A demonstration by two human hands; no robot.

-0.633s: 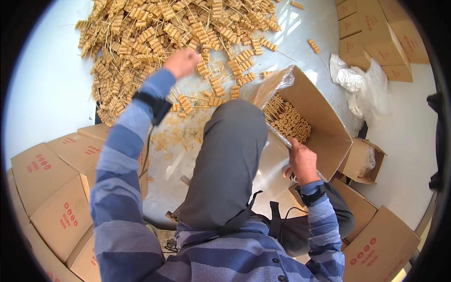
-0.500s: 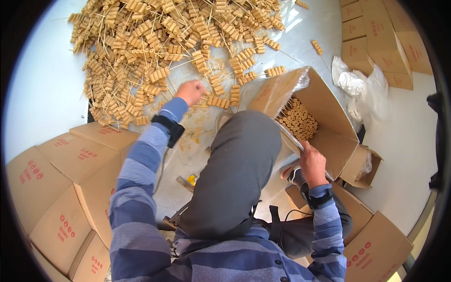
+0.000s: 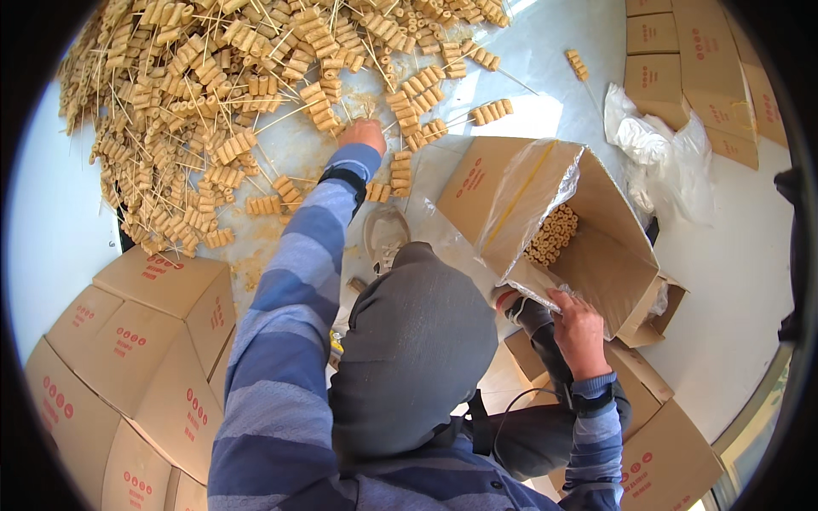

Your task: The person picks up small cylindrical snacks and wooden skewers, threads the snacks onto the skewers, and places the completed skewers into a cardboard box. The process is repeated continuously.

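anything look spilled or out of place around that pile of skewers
Yes, a little. One skewer of ridged rolls lies by itself on the floor, well apart from the main pile. Yellowish-brown residue is smeared near the pile's lower edge, marking the otherwise pale floor.

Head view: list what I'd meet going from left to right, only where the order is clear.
Stacked closed cartons → left hand → skewered roll → right hand holding the edge of the open carton → crumpled white plastic.
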